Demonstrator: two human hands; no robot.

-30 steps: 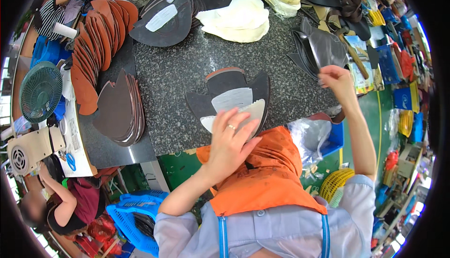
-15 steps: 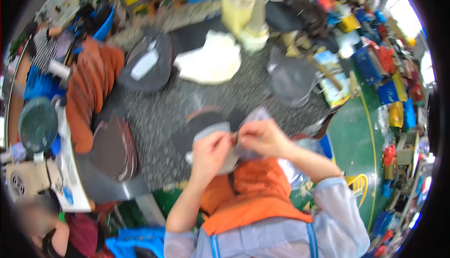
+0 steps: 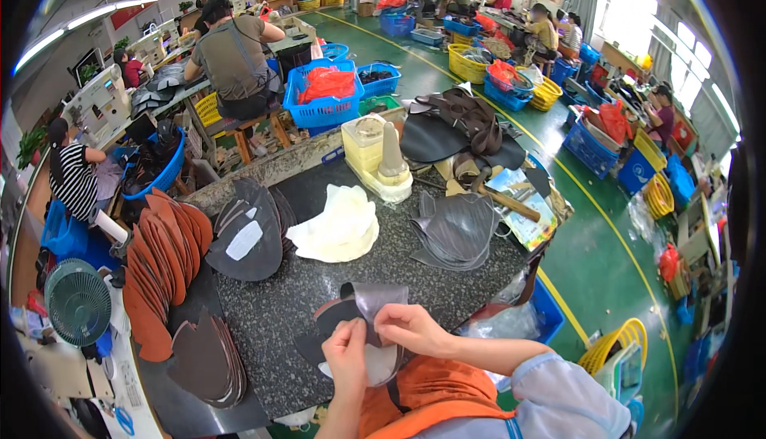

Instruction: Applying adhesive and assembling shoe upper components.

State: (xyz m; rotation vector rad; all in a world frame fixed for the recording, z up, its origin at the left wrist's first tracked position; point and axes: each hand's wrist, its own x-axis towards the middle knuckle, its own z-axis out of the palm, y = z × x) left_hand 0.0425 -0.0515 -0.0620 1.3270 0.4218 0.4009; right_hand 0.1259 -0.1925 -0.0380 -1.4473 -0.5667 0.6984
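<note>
At the near edge of the stone-topped table, my left hand point(image 3: 347, 353) and my right hand point(image 3: 411, 330) meet with fingertips pinched. Between them is a dark grey leather piece point(image 3: 381, 299), its shiny flap curling up behind my fingers. A pale lining sheet point(image 3: 381, 366) shows under my hands. The exact spot each hand pinches is partly covered by the fingers. More dark cut pieces point(image 3: 309, 349) lie beneath, just left of my left hand. An orange apron point(image 3: 435, 387) covers my lap below.
Brown leather pieces point(image 3: 163, 255) and dark brown ones point(image 3: 209, 359) are stacked at left. White sheets point(image 3: 339, 228), a yellowish glue container point(image 3: 369, 152), grey pieces point(image 3: 455, 228) and a hammer point(image 3: 511, 204) lie farther back. A blue bin point(image 3: 549, 311) stands right of the table. Other people work beyond.
The view has tilted up, bringing more of the room in and sharpening. Both hands stay pinched close together at the leather, whose flap now stands curled behind them.
</note>
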